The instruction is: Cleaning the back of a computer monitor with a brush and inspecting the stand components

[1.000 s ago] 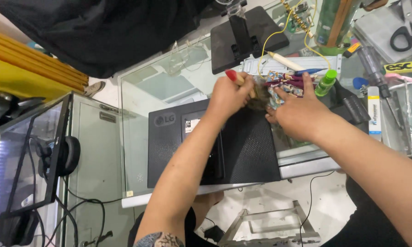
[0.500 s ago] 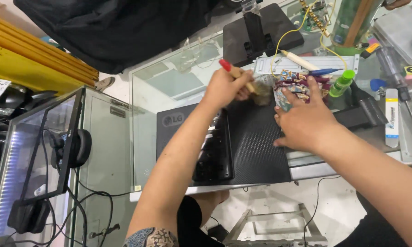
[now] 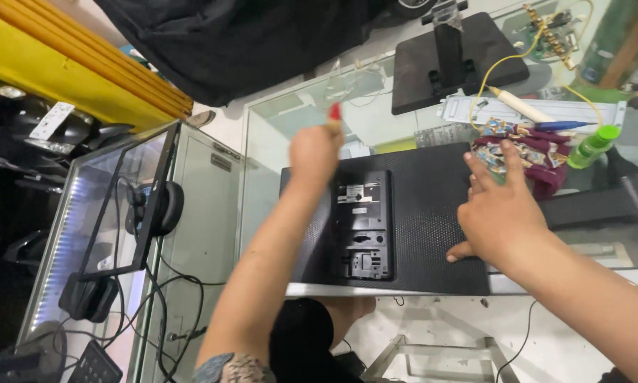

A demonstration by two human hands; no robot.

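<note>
Monitor (image 3: 418, 213) lies face-down on the glass table (image 3: 290, 120), back up, right in front of you. Your right hand (image 3: 500, 213) rests flat on its right end, fingers spread. Your left hand (image 3: 315, 152) is fisted round a red-tipped tool (image 3: 334, 113), above the monitor's top-left edge. Rag (image 3: 521, 145) & green bottle (image 3: 592, 147) sit just beyond; stand (image 3: 454, 60) further back.

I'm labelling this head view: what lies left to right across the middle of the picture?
Upright monitor → left hand holding a red-tipped tool → black monitor back → right hand → green-capped bottle.
</note>
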